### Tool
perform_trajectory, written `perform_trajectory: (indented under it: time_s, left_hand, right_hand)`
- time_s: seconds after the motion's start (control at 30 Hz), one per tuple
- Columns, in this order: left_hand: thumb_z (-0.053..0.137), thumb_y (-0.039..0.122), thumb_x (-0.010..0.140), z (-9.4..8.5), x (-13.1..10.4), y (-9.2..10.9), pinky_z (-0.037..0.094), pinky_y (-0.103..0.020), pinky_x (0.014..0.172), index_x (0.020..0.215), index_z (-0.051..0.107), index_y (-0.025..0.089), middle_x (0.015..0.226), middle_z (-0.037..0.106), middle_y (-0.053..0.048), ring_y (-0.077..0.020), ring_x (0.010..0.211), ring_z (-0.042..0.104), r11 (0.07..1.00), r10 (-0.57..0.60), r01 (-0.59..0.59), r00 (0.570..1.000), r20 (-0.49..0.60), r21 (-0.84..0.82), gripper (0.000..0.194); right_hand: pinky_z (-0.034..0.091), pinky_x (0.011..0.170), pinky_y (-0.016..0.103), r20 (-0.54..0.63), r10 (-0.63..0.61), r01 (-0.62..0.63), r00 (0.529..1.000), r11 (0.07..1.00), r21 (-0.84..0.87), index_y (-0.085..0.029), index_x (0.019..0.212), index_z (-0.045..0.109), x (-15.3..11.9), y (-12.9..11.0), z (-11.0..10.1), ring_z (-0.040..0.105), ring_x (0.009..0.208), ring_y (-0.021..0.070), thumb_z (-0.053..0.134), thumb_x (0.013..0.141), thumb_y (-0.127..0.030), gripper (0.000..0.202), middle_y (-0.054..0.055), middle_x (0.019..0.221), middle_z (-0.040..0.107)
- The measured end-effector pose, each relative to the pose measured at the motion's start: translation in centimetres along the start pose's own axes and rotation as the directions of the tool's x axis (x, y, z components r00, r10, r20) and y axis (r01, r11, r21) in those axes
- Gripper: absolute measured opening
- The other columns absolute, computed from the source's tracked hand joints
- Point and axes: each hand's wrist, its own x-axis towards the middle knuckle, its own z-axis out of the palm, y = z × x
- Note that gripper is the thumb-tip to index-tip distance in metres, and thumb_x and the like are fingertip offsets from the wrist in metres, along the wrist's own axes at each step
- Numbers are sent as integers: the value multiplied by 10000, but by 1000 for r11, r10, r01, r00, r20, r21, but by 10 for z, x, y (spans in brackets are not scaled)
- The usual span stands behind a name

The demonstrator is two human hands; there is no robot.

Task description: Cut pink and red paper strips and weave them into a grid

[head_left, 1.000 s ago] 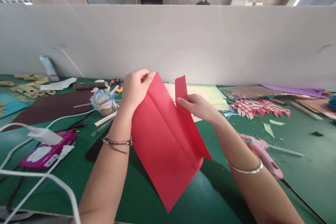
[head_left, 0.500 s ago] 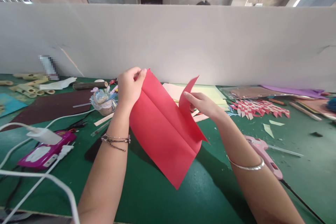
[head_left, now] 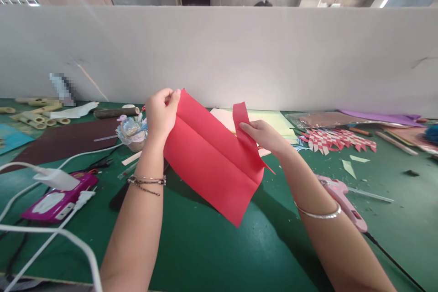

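Observation:
A sheet of red paper (head_left: 208,164) is held up above the green table, tilted down to the right, with a crease running along its length. My left hand (head_left: 162,112) pinches its upper left corner between thumb and fingers. On the right edge a strip of the same paper stands up, partly separated from the sheet. My right hand (head_left: 262,134) is closed on that strip, thumb on the near side; its other fingers are mostly hidden. A small pointed red flap sticks out below the right hand.
Left lie a purple power strip (head_left: 61,198) with white cables, bamboo pieces (head_left: 37,118) and a small decorated pot (head_left: 132,134). Right are a pink glue gun (head_left: 342,198), a red-and-white woven paper piece (head_left: 337,140) and paper scraps (head_left: 349,169). A white partition (head_left: 219,54) stands behind.
The left hand has shifted slightly left with the sheet's corner. The sheet's lower corner has risen and moved right. The strip at my right hand has turned to show more of its flat face.

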Motion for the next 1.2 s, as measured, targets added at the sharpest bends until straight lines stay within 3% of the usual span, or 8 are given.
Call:
perform_trajectory:
  time_s: [0.13, 0.27, 0.4, 0.57, 0.77, 0.87, 1.07, 1.2]
  left_hand:
    - [450, 282, 814, -3, 0, -1, 192, -263, 470, 520, 286, 183, 497, 219, 47, -97, 477, 230, 999, -35, 34, 999, -37, -12, 351]
    - [447, 298, 817, -3, 0, -1, 195, -263, 474, 521, 292, 185, 502, 224, 44, -100, 483, 239, 999, -51, 51, 997, -61, -7, 353]
    - [457, 299, 819, -3, 0, -3, 191, -262, 474, 516, 281, 184, 500, 214, 45, -99, 480, 233, 999, -46, 46, 996, -73, -3, 369]
    - [476, 271, 816, -3, 2, -8, 186, -266, 477, 512, 280, 184, 496, 209, 48, -97, 476, 229, 999, -52, 51, 995, -86, -12, 372]
    - [458, 269, 831, -8, 3, -15, 191, -259, 483, 519, 286, 177, 502, 218, 47, -89, 498, 229, 998, -66, 64, 992, -112, -17, 367]
    - [443, 284, 841, -11, 3, -15, 192, -253, 481, 526, 303, 172, 512, 225, 46, -82, 510, 231, 997, -76, 73, 992, -105, -31, 362]
    - [441, 293, 846, -12, 3, -16, 196, -248, 484, 536, 316, 167, 518, 232, 44, -77, 519, 236, 996, -93, 94, 991, -98, 6, 357]
    - [437, 306, 850, -12, 3, -20, 200, -248, 486, 537, 308, 167, 526, 227, 44, -78, 522, 236, 996, -84, 85, 991, -106, -2, 365]
  right_hand:
    - [344, 481, 242, -62, 20, -16, 998, 998, 56, -168, 620, 494, -1, 1, -3, 440, 488, 97, 372, 819, -411, 337, 22, 607, 514]
    - [358, 516, 249, 42, -72, 70, 996, 996, 50, -177, 708, 538, -5, -2, 0, 485, 592, 129, 453, 776, -503, 344, 40, 715, 557]
    - [281, 463, 252, 20, -48, 49, 999, 997, -65, -179, 575, 422, -4, -2, 4, 393, 508, 109, 438, 778, -503, 382, 6, 577, 460]
    - [263, 473, 242, 34, -120, 120, 992, 993, -13, -177, 561, 383, -3, -3, 4, 331, 482, 83, 325, 836, -436, 382, -25, 552, 370]
    - [263, 469, 247, -109, 59, -60, 992, 998, -1, -188, 548, 354, 4, 3, 0, 314, 444, 79, 392, 816, -417, 355, -39, 503, 333]
    - [282, 467, 248, -154, 98, -89, 983, 994, 65, -185, 561, 390, 3, 4, -4, 356, 444, 86, 400, 815, -442, 361, -25, 511, 381]
    - [336, 490, 249, 86, 16, -21, 996, 998, 64, -174, 647, 504, -6, -2, -2, 482, 558, 124, 457, 735, -605, 443, 32, 663, 543]
    - [302, 455, 248, 74, 39, -39, 997, 999, -3, -174, 610, 470, -5, 0, 1, 449, 511, 113, 433, 767, -560, 419, 25, 621, 524]
